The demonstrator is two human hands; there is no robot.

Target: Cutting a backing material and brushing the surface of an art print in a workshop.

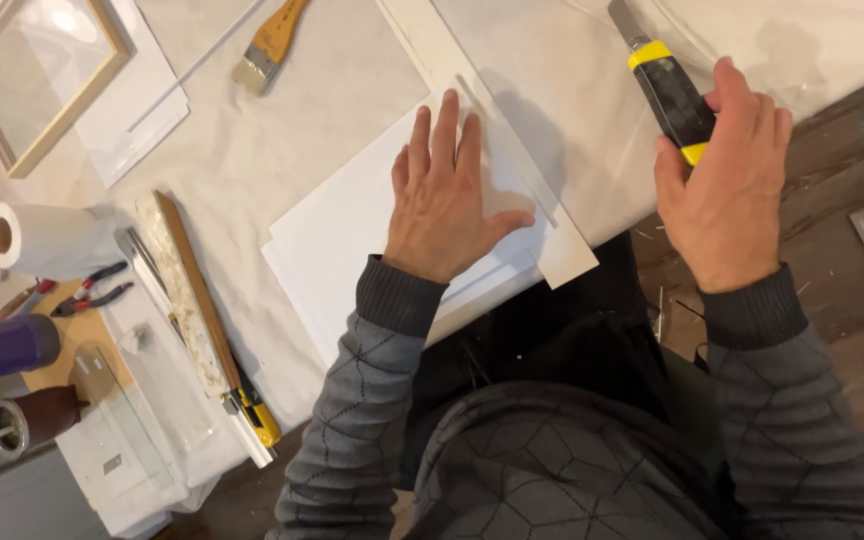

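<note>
My left hand [444,195] lies flat, fingers spread, on a stack of white boards [342,235] on a cloth-covered table. A long white strip [497,140] runs diagonally along the stack's right edge, just past my thumb. My right hand [727,190] grips a black and yellow utility knife [664,85], its blade end pointing up and away over the cloth, to the right of the boards.
A pale wooden frame [40,75] and a paintbrush [270,45] lie at the top left. On the left are a paper towel roll [37,238], red-handled pliers [92,290], a wooden straightedge [197,295], a second yellow cutter [252,415] and clear plastic sheets [122,410]. Wooden floor [842,250] shows at right.
</note>
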